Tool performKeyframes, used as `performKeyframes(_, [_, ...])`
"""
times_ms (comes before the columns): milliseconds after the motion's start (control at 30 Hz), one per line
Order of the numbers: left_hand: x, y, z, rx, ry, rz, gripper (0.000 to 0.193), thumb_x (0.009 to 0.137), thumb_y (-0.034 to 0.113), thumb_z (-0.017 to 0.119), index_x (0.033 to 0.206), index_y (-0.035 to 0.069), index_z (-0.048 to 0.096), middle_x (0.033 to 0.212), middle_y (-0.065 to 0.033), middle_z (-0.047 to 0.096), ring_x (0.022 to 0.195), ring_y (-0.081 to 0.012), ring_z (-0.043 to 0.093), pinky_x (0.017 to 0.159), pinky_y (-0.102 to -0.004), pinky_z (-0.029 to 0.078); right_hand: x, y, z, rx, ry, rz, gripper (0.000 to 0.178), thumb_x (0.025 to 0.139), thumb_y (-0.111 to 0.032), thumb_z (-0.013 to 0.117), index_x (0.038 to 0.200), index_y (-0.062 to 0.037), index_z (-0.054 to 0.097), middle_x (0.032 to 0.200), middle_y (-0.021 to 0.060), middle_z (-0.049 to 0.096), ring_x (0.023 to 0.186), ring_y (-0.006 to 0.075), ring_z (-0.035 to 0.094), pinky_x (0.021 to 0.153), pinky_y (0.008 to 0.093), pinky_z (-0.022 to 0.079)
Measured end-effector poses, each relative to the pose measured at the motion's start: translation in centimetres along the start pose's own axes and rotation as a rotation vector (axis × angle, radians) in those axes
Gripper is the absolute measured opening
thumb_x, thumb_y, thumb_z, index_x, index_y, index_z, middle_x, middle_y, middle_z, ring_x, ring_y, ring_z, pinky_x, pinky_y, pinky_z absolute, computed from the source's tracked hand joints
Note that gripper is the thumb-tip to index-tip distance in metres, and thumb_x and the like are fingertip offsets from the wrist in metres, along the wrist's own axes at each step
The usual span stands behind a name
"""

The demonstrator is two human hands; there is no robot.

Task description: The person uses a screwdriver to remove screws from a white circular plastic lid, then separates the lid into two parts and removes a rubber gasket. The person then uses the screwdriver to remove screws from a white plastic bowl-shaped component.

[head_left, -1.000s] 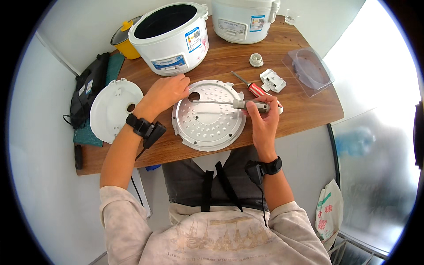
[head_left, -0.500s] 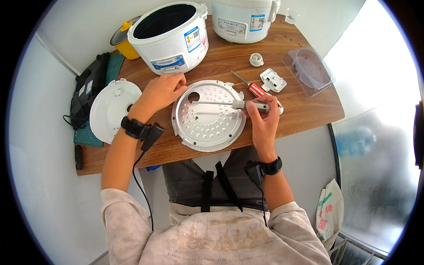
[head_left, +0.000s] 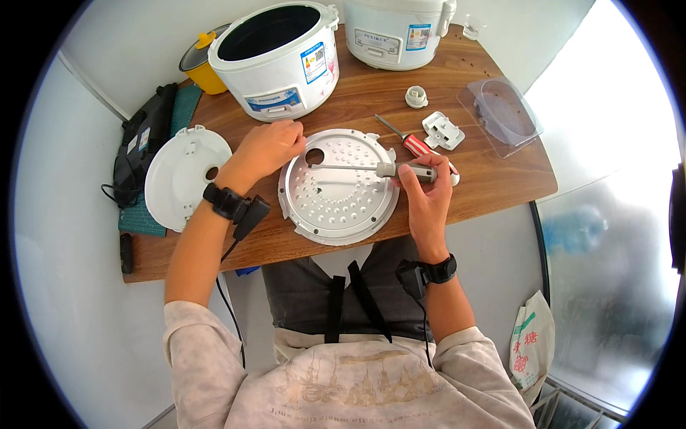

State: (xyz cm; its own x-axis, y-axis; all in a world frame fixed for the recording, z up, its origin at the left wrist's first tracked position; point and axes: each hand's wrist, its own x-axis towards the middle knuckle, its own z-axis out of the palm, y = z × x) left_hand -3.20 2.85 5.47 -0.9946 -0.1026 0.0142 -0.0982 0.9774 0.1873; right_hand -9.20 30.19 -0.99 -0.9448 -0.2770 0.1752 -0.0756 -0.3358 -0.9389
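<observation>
Your right grip (head_left: 427, 196) pinched the grey driver (head_left: 386, 169) over the plate (head_left: 343, 193), left grip (head_left: 268, 150) curled, contents unclear; seemingly screw work, next likely needing the tip (head_left: 314, 166) on a screw (head_left: 373, 219).

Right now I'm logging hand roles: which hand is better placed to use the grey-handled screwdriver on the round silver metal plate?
Probably the right hand: it grips the screwdriver, which extends over the plate. The left hand, beside the plate's left edge, shows no tool.
</observation>
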Motion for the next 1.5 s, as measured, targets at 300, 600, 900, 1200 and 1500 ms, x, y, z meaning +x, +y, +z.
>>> performKeyframes(300, [0.1,-0.9,0.9,0.047,0.124,0.053,0.027,0.095,0.024,0.055,0.084,0.002,0.066,0.081,-0.0153,0.069,0.075,-0.0343,0.066,0.067,-0.0447,0.053,0.0,0.0,0.1,-0.004,0.001,-0.004,0.027,0.091,-0.008,0.071,0.107,-0.0019,0.05,0.093,0.0047,0.059,0.08,0.0085,0.061,0.072,0.0239,0.055])
performKeyframes(600, [-3.5,2.3,-2.5,-0.313,-0.005,-0.046,0.019,0.091,0.021,0.067,0.089,0.002,0.069,0.082,-0.0114,0.067,0.072,-0.0248,0.063,0.067,-0.0347,0.05,0.0,0.1,0.0,0.038,0.036,-0.019,0.027,0.091,-0.006,0.07,0.107,-0.0014,0.049,0.097,0.0064,0.058,0.085,0.01,0.061,0.074,0.0265,0.059])
performKeyframes(900, [-6.9,3.5,-1.1,-0.297,-0.05,0.062,0.018,0.09,0.024,0.066,0.092,0.007,0.073,0.088,-0.009,0.069,0.078,-0.0283,0.066,0.07,-0.0373,0.052,0.2,0.1,-0.2,0.048,0.059,-0.011,0.025,0.093,-0.005,0.069,0.108,-0.0019,0.048,0.098,0.0068,0.058,0.085,0.011,0.061,0.075,0.0278,0.06])
performKeyframes(1200, [-9.0,1.2,0.9,-0.421,0.102,-0.377,0.037,0.089,0.035,0.072,0.107,0.005,0.06,0.079,-0.0106,0.066,0.075,-0.0258,0.066,0.068,-0.0365,0.052,0.0,0.0,-0.1,0.056,0.034,-0.009,0.025,0.094,-0.006,0.069,0.107,-0.0025,0.048,0.098,0.0062,0.057,0.087,0.01,0.06,0.076,0.0281,0.06])
performKeyframes(1500, [-9.2,1.8,2.3,-0.511,0.051,-0.394,0.054,0.082,0.035,0.08,0.12,0.004,0.057,0.083,-0.0078,0.064,0.073,-0.0188,0.062,0.07,-0.0307,0.051,-0.2,-0.2,-0.1,0.032,0.027,-0.018,0.023,0.094,-0.007,0.068,0.108,-0.0022,0.049,0.098,0.0071,0.06,0.085,0.0109,0.062,0.077,0.0285,0.06])
